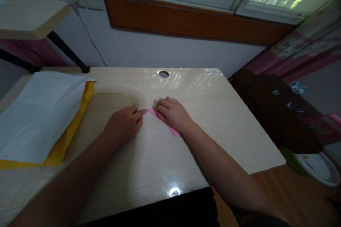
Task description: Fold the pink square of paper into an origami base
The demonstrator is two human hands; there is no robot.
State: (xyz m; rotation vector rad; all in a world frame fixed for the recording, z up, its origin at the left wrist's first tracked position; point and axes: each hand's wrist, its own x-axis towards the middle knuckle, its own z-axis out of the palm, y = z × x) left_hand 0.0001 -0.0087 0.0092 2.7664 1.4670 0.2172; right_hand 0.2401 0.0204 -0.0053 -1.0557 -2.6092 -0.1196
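A small folded piece of pink paper (173, 132) lies on the light wood-grain table, partly hidden under my right hand. My left hand (124, 123) rests to the left of it, with the index finger stretched to the paper's pointed left corner and the other fingers curled in. My right hand (172, 113) lies across the paper, its fingers bent and pressed together on the upper edge near that same corner. A strip of pink shows below the right palm, and a sliver shows past the wrist.
White paper (42, 113) lies over yellow paper (71, 127) at the table's left. A round cable hole (163, 74) sits near the back edge. A raised shelf (32, 16) stands at the back left on black legs. Beyond the right edge is a white-rimmed basin (317, 166).
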